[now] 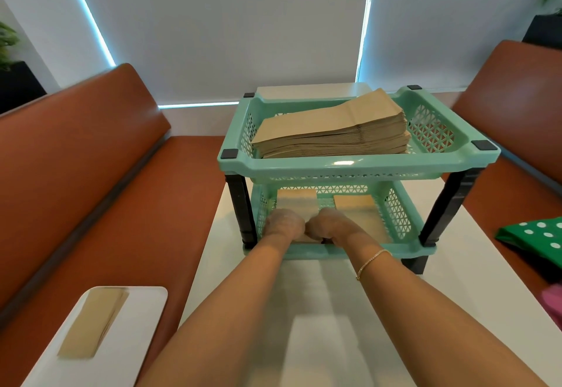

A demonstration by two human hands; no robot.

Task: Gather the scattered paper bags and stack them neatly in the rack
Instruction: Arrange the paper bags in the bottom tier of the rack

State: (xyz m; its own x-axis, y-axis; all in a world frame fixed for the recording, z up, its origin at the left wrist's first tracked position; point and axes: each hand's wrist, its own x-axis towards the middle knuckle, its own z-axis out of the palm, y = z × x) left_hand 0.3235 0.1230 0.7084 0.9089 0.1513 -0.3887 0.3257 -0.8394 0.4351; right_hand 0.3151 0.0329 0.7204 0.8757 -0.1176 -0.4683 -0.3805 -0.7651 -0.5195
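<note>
Hands, left (284,224) and right (327,225), reach into the rack's (359,167) lower tier, their grip holding paper bags (296,204).

You face a white worktop (474,268) with rust-brown padded benches on both sides, the left bench (91,155) running along its edge and the right bench (523,107) rising at the far right. On your right, a green bag with white dots (538,236) lies on the bench seat just beside the worktop, with something pink (553,303) at the frame's edge near it. Behind it all hang pale roller blinds (228,28) with bright gaps of light between them, and dark planters with greenery stand in the corners, left planter (15,82) and right planter (546,28).
</note>
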